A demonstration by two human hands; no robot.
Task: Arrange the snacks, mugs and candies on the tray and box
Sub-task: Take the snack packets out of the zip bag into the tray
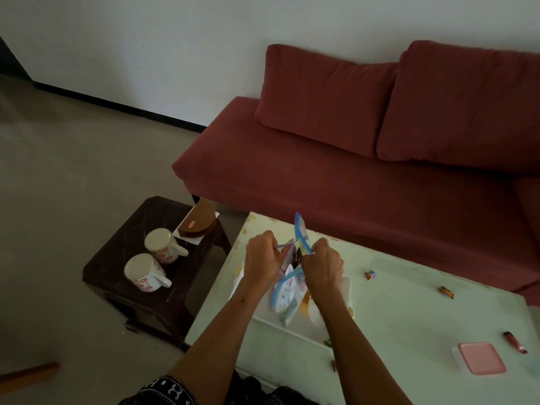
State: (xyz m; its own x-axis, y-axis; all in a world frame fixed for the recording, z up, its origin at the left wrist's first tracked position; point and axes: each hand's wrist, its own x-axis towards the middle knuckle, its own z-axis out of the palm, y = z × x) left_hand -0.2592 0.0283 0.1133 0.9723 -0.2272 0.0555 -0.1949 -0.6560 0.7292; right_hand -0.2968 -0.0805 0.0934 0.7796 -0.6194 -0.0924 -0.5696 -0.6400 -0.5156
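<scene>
I take the step in hand to be opening the snack bag (287, 290) so its contents can go onto the white tray (273, 323) — none of the arranging looks done yet. My left hand (261, 258) and right hand (323, 263) are both raised just above the tray, each pinched shut on one side of the bag's blue-edged mouth, pulling apart; the bag hangs between them, its bottom close to the tray, though I cannot tell whether it touches. Both forearms reach forward and converge, wrists bent so the knuckles face up.

Next, I judge, one hand must keep the mouth spread while the other reaches inside or tips the bag over the tray — gently, since loose packets could spill past its rim.

Right of the tray, several wrapped candies (447, 292) lie scattered on the pale table (409, 317), and farther right sits the pink-lidded box (480, 358), closed. Left of the tray, off the table, two mugs (147, 273) rest mouth-down on a dark stool (117, 258), beside a brown snack pack (198, 220).
</scene>
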